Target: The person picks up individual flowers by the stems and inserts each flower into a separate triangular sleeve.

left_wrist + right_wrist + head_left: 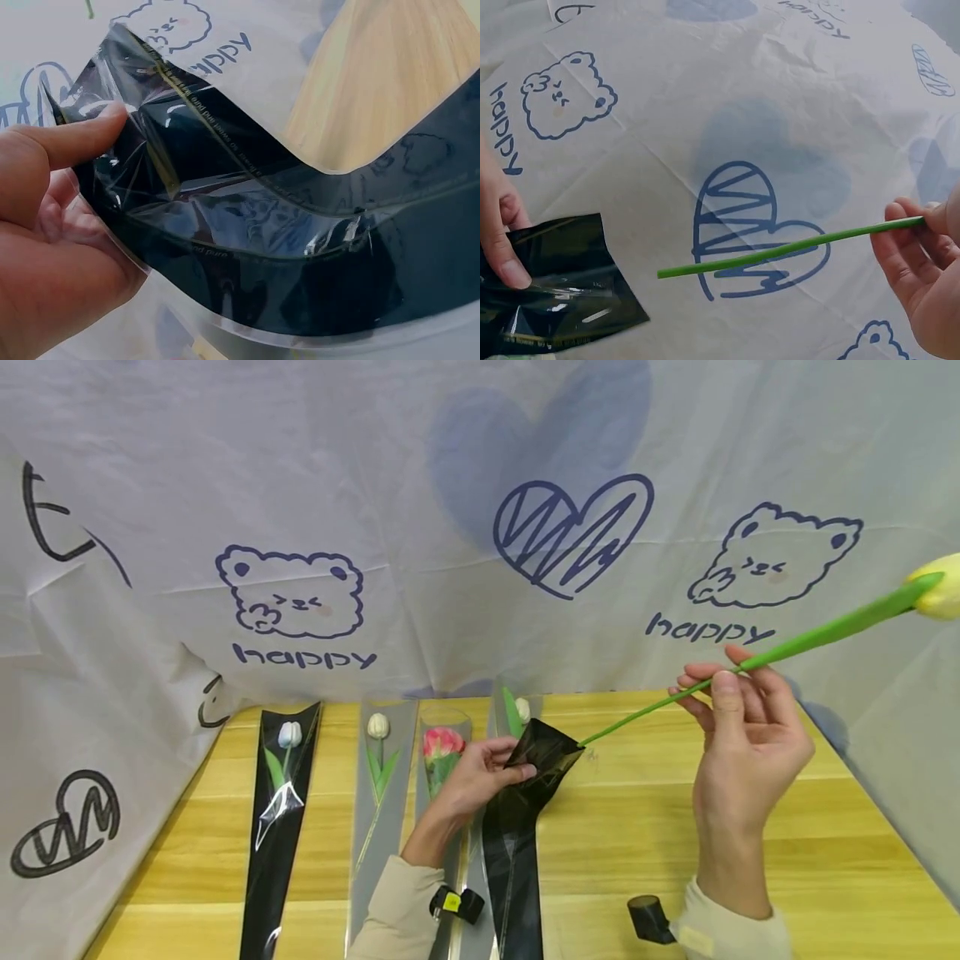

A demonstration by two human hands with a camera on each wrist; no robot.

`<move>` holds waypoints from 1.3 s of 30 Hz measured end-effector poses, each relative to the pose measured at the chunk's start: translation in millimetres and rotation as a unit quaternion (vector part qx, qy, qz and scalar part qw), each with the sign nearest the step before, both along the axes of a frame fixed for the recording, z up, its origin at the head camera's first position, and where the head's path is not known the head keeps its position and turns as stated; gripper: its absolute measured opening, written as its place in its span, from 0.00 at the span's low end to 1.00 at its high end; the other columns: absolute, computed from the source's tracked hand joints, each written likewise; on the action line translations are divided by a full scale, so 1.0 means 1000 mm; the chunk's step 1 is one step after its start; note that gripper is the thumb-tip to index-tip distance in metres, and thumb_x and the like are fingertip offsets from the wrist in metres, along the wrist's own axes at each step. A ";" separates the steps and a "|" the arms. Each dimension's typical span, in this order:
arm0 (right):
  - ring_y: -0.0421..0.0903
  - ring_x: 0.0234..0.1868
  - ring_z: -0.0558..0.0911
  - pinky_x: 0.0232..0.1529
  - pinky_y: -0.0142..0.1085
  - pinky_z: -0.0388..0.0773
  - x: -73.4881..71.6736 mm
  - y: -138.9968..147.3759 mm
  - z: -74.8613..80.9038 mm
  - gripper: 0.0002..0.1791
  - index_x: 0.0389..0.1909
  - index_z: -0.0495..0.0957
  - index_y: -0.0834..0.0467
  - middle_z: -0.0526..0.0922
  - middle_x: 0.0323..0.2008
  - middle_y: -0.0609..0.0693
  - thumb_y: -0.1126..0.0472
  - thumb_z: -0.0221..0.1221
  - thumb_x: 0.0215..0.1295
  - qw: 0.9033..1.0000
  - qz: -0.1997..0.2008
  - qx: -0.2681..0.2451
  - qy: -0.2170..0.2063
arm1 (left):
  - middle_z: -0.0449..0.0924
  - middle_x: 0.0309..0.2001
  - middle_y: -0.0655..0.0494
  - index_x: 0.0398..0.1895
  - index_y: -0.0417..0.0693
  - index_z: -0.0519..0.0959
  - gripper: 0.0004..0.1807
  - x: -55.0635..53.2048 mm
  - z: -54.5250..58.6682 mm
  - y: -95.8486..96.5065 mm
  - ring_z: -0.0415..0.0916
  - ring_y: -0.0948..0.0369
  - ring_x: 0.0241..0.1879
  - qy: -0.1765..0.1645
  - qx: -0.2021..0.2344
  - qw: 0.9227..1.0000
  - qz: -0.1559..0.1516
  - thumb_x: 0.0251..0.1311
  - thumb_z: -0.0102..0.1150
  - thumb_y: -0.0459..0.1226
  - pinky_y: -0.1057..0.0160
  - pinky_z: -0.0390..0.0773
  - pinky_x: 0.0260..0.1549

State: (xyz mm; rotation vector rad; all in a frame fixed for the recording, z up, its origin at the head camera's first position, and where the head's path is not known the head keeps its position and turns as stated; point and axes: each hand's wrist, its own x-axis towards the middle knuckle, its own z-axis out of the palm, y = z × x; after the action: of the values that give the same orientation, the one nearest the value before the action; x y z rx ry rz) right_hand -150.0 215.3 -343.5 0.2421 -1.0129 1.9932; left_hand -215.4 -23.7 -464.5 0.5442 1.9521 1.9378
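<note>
My left hand (480, 772) grips a black flower sleeve (512, 852) near its upper end, thumb on the front film. The sleeve's top is bent toward the right, and its long lower part runs down to the front of the table. Between thumb and fingers, my right hand (750, 743) pinches the green stem of a yellow tulip (832, 631), its bloom at the right edge of the head view. The stem slants down left, its tip close to the sleeve's mouth; in the right wrist view a gap shows between the stem tip (660, 274) and the sleeve (562, 285).
On the wooden table (675, 827) lie a black sleeve with a pale blue tulip (289, 735), a clear sleeve with a white tulip (378, 727) and one with a pink flower (444, 743). Another white tulip (522, 710) lies partly behind the held sleeve. A printed cloth (420, 527) hangs behind.
</note>
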 end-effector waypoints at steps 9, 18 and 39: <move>0.55 0.33 0.86 0.38 0.39 0.86 -0.003 -0.005 -0.006 0.16 0.52 0.75 0.82 0.85 0.34 0.68 0.77 0.61 0.67 0.999 0.000 0.036 -0.015 | 0.86 0.50 0.44 0.60 0.32 0.79 0.18 0.004 0.005 -0.001 0.84 0.60 0.47 0.002 -0.031 0.998 -0.047 0.70 0.61 0.29 0.63 0.80 0.48; 0.53 0.36 0.88 0.38 0.39 0.85 -0.007 -0.016 -0.014 0.12 0.48 0.79 0.76 0.87 0.37 0.66 0.74 0.63 0.67 0.987 0.005 0.146 -0.072 | 0.85 0.51 0.46 0.62 0.33 0.77 0.20 0.004 0.006 -0.001 0.83 0.63 0.47 -0.005 -0.013 0.998 -0.066 0.70 0.62 0.29 0.64 0.80 0.48; 0.47 0.35 0.89 0.38 0.39 0.85 -0.013 -0.031 -0.025 0.10 0.43 0.81 0.72 0.87 0.35 0.60 0.76 0.68 0.61 0.947 0.036 0.280 -0.154 | 0.83 0.35 0.57 0.44 0.32 0.81 0.09 0.014 0.017 0.007 0.78 0.62 0.35 -0.024 0.026 0.998 -0.056 0.70 0.62 0.32 0.65 0.77 0.38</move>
State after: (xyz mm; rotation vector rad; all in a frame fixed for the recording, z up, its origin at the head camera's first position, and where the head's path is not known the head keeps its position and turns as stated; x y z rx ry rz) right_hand -163.1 184.7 -368.5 0.2786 -1.7915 1.7977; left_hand -201.5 -16.7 -447.5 0.6010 1.8064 1.9198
